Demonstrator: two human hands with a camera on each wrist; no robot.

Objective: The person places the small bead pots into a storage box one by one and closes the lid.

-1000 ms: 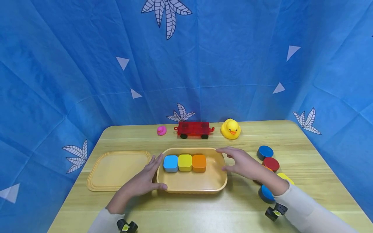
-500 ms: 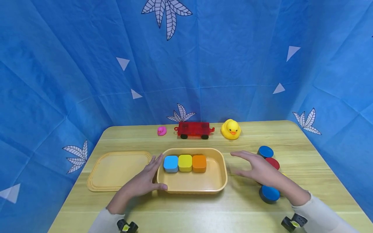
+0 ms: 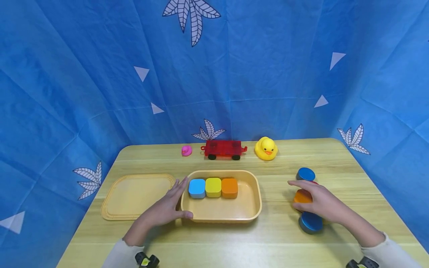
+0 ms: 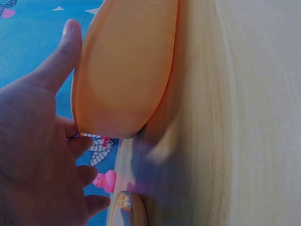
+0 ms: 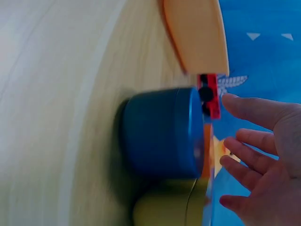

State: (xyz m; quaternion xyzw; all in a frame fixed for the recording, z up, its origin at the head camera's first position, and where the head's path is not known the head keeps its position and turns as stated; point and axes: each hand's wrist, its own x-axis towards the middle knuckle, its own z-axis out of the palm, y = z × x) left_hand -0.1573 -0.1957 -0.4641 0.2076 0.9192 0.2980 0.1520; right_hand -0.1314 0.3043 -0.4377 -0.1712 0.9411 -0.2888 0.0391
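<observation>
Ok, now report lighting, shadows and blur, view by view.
Head view: bright and fairly crisp, with a pale sheen on the near part of the table; left wrist view: dimmer, a broad shadow on the table beside the box; right wrist view: also dim, the blue container looking soft-edged.

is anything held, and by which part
Nothing looks gripped: the left hand touches the tan box at its left end; the right hand is empty.

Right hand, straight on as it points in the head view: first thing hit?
Likely the orange piece, at the opening of the right hand; height is unclear, so it might pass above.
</observation>
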